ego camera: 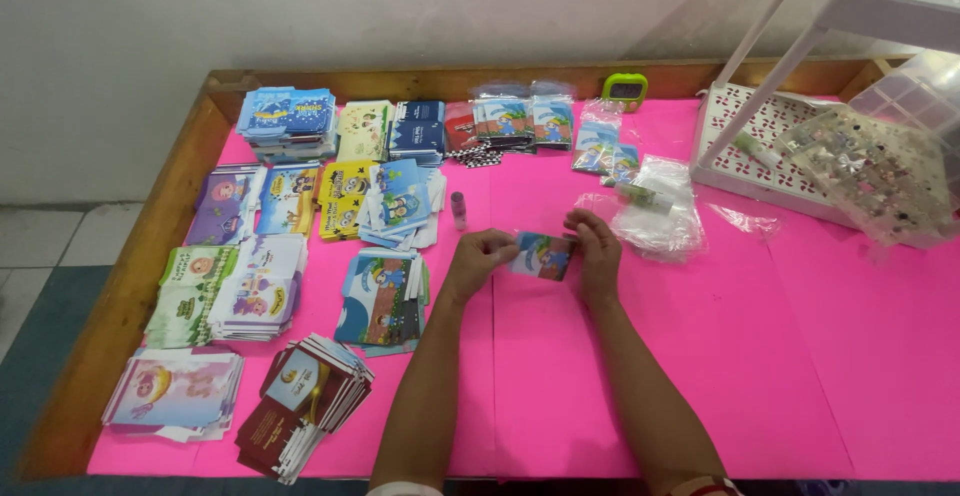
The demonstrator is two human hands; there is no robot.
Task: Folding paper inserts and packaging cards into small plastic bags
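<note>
Head view, hands: two, both the person's own. The left hand [482, 253] pinches the left edge of a small card [543, 256]; the right hand [597, 246] pinches its right edge, fingers curled narrow on it.
Head view, card: one, held flat just above the pink worktop [760, 356], near its middle. It is small and rectangular, with a blue sky, a green patch and a cartoon figure, and it seems to sit in a clear sleeve.
Head view, card stacks: about a dozen on the left half of the worktop, in rough rows. A blue stack [288, 116] lies at the far left corner, a yellow stack [345, 196] in the second row, a dark red stack [305, 401] fanned out at the near edge.
Head view, bagged cards: a few lie in clear bags [510, 121] along the far edge.
Head view, small bottle: one [458, 208], upright, just beyond the left hand.
Head view, plastic bags: a loose clear heap [655, 211] just beyond the right hand.
Head view, timer: one green [625, 89], at the far edge.
Head view, rack: one white [760, 146], at the far right, with a clear box [875, 171] of small bits leaning on it.
</note>
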